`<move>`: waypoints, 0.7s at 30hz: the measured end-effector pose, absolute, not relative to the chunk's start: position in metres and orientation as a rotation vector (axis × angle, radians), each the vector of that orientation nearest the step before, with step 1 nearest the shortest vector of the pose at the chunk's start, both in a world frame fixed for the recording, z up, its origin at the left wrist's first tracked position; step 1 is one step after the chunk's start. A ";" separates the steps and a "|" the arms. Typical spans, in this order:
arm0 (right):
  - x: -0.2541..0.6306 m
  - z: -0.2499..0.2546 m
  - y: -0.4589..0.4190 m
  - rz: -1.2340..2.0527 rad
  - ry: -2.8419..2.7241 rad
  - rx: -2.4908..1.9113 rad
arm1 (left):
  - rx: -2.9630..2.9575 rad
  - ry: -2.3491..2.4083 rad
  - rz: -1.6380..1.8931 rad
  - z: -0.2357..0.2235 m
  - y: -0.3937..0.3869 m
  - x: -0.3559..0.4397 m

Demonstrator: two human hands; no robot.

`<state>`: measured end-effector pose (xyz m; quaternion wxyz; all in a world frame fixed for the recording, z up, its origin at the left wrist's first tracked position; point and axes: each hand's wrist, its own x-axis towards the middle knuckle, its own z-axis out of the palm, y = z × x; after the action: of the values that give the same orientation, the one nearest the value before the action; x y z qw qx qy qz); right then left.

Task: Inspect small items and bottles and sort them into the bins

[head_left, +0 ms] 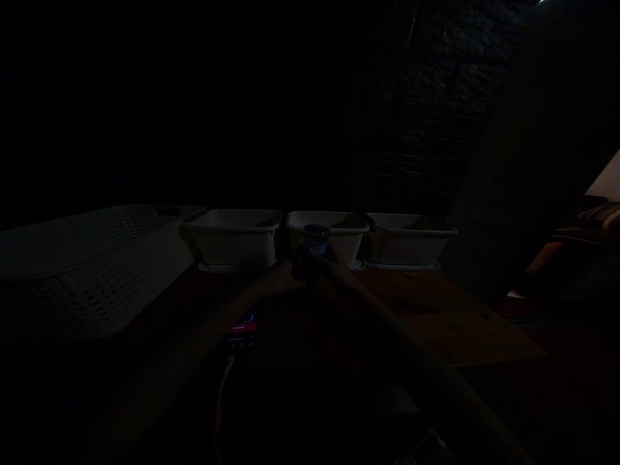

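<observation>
The scene is very dark. My left hand (288,274) and my right hand (335,266) come together in front of the middle white bin. Between them stands a small round container (316,239) with a dark rim and a bluish side, its lower part hidden by the fingers. Both hands appear closed around it, though single fingers are hard to make out. Below my left forearm lies a phone (241,328) with a lit screen, and a pale cable (224,381) runs from it toward me.
Three white plastic bins, left (232,239), middle (351,242) and right (407,242), stand in a row along the back of the wooden table (465,329). A large perforated white basket (97,278) is at the left. Dim fabric-like items (595,219) show at the far right.
</observation>
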<state>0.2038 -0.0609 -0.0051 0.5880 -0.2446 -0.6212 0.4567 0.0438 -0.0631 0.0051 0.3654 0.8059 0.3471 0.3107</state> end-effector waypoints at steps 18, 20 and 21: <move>0.214 0.002 -0.060 0.968 -1.671 -0.564 | 2.277 0.731 1.099 0.027 -0.053 0.025; 0.215 0.002 -0.061 0.951 -1.732 -0.571 | 2.276 0.722 1.093 0.023 -0.050 0.024; 0.215 0.002 -0.062 0.940 -1.762 -0.580 | 2.272 0.733 1.089 0.021 -0.049 0.024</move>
<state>0.2148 -0.0624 0.0021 0.5064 -0.2404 -0.7307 0.3897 0.0238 -0.0488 0.0210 0.2559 0.8371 0.2701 0.4010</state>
